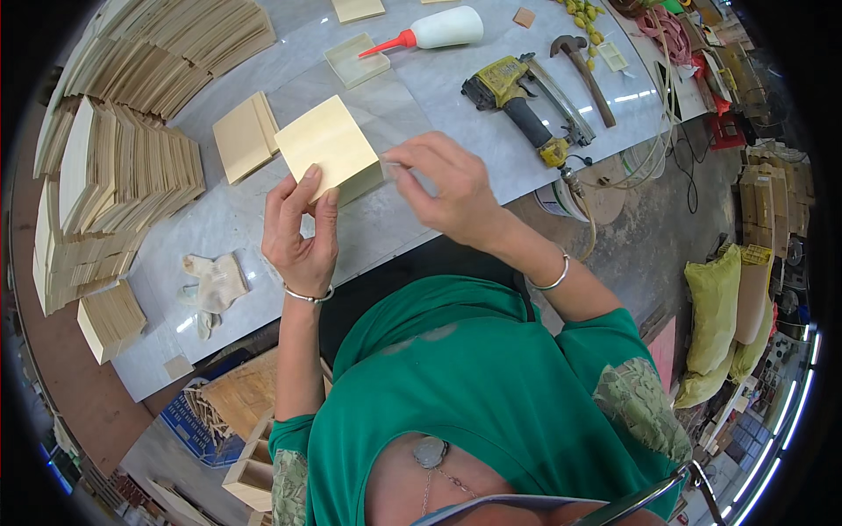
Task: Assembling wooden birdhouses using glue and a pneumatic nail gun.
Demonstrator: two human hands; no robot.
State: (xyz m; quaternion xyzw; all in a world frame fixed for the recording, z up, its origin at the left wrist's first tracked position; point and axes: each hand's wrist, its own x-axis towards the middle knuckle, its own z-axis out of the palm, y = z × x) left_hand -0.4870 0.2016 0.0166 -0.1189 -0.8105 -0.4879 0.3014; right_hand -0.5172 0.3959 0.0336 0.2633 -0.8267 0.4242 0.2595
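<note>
My left hand (pixel 303 230) grips the near left edge of a pale wooden box (pixel 323 136), thumb and fingers closed on it. The box is tilted above the table, with its flat square face up and one side wall showing. At its right corner, the fingers of my right hand (pixel 449 186) are pinched together. A small, thin, pale piece seems to show between them, too small to name. Left of the box lie thin square wooden boards (pixel 246 138). Beyond it, a white glue bottle (pixel 447 28) with a red nozzle rests partly on a shallow pale tray (pixel 357 61).
Tall stacks of thin wooden boards (pixel 132 167) line the table's left side. A yellow-and-black nail gun (pixel 531 110) with an air hose lies at right, beside a hammer (pixel 583 77). A work glove (pixel 215 282) lies near the front left. A white bucket (pixel 560 200) stands below the right edge.
</note>
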